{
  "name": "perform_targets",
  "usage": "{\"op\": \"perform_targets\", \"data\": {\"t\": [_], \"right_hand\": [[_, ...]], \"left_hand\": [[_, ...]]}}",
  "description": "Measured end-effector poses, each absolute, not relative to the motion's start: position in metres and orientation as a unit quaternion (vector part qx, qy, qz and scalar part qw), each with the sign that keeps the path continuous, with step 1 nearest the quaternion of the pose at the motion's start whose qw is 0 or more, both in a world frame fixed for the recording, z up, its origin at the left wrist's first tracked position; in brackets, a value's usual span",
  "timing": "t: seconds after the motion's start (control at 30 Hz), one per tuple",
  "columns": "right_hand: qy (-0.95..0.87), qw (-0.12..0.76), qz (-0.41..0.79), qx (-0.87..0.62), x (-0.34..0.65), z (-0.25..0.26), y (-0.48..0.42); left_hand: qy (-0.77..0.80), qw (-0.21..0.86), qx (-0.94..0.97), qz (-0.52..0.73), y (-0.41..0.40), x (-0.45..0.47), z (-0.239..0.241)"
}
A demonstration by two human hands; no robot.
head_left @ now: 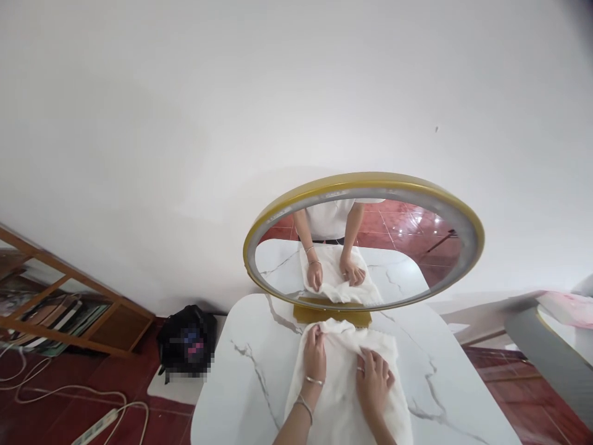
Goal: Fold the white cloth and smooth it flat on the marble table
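Observation:
A white towel [340, 395] lies along the white marble table [250, 377] in front of me. My left hand [315, 355] rests on the towel's far left part, its fingertips pinching the cloth near the far edge. My right hand [373, 380] lies on the towel to the right, fingers spread and pressing flat; a ring shows on one finger. Bracelets circle my left wrist. A round gold-framed mirror [364, 241] stands at the table's far end and reflects both hands and the towel.
A black bag [185, 340] sits on the red tiled floor left of the table. A wooden shelf [60, 309] with books stands at the far left, with white cables and a power strip [92, 426] on the floor. Another table edge [556, 346] shows at right.

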State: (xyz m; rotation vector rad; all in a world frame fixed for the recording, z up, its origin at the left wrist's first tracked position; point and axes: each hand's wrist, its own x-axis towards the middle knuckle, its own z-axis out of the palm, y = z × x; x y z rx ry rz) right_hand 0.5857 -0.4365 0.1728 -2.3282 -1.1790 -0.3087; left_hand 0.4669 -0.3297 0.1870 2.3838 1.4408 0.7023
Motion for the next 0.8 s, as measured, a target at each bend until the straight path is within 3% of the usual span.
{"op": "perform_targets", "data": {"t": [0.17, 0.37, 0.8], "right_hand": [[-0.501, 0.296, -0.155, -0.799, 0.577, 0.174, -0.397], [-0.626, 0.301, -0.148, -0.704, 0.537, 0.176, -0.364], [-0.658, 0.281, -0.183, -0.674, 0.439, 0.174, -0.258]], "left_hand": [[0.433, 0.064, 0.868, 0.234, -0.32, 0.444, 0.181], [0.504, 0.007, 0.835, 0.22, -0.301, 0.386, 0.182], [0.556, -0.027, 0.806, 0.204, -0.19, 0.301, 0.177]]}}
